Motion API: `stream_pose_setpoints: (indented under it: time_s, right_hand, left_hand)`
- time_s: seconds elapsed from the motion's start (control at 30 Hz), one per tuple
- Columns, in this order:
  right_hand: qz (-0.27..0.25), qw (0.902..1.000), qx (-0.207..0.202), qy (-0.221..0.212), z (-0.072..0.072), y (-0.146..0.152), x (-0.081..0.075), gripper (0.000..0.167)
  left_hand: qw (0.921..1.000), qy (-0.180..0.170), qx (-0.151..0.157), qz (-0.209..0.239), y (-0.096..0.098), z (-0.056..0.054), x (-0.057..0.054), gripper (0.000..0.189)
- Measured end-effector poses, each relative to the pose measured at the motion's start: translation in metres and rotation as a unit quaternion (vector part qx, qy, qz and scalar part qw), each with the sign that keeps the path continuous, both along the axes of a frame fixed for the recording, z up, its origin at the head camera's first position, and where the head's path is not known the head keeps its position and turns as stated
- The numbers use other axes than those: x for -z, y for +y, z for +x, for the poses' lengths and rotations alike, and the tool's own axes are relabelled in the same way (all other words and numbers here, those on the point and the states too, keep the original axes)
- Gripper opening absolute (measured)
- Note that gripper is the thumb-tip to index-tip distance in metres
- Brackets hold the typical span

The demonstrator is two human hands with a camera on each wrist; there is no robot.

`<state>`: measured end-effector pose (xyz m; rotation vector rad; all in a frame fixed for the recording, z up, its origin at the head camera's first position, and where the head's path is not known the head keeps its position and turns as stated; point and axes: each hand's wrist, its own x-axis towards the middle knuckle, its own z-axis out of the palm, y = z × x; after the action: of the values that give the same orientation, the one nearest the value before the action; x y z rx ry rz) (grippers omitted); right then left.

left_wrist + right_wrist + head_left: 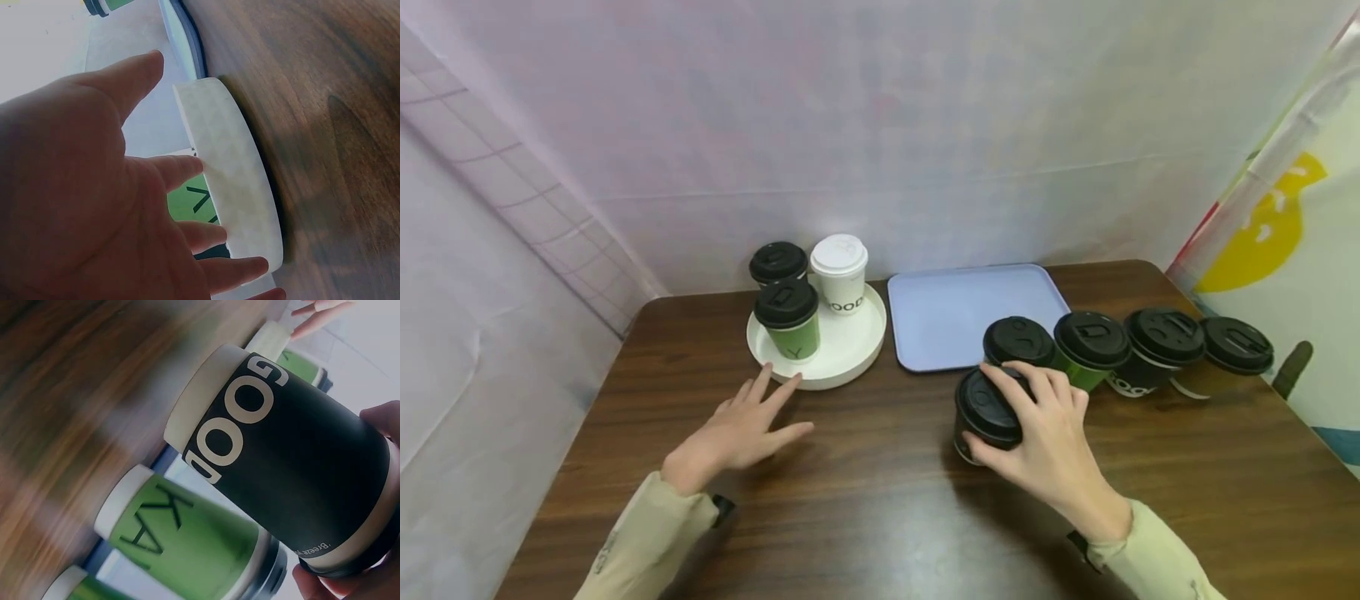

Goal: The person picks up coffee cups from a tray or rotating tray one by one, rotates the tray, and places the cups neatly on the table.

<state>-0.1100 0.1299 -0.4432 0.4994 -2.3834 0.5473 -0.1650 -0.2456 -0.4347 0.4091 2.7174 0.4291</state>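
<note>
My right hand (pixel 1048 437) grips a black paper cup (pixel 281 456) by its black lid (pixel 988 408), fingers on one side and thumb on the other. White letters reading GOOD run round that cup near its base. Whether the base touches the table is hard to tell. Spread and straight, the fingers of my left hand (pixel 733 437) are close to the near rim of a round white tray (pixel 231 169); contact is unclear. On that tray stand a green cup with a black lid (pixel 795 337), a white cup (pixel 841 279) and another black-lidded cup (pixel 778 262).
A light blue rectangular tray (pixel 962 308) lies at the back of the wooden table (pixel 865 508). Several black-lidded cups line up at the right, among them a green cup (pixel 187 531) and a black cup (pixel 1131 375). Pale cloth (pixel 880 125) hangs behind the table.
</note>
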Motion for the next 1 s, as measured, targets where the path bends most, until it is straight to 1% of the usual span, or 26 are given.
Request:
stream_pose_setpoints:
  time_s: [0.27, 0.6, 1.0]
  right_hand:
    - [-0.012, 0.9998, 0.015, 0.000, 0.009, 0.020, 0.000, 0.082]
    - [-0.023, 0.9992, 0.030, 0.010, 0.015, 0.042, 0.002, 0.080]
    - [-0.031, 0.9971, 0.067, 0.016, 0.021, 0.077, 0.004, 0.075]
  left_hand:
    - [1.0000, 0.000, 0.003, -0.004, 0.001, -0.001, -0.001, 0.080]
    - [0.9999, 0.007, 0.008, -0.002, -0.001, 0.000, -0.001, 0.080]
    - [0.9998, 0.013, 0.015, -0.001, 0.000, -0.001, -0.001, 0.081]
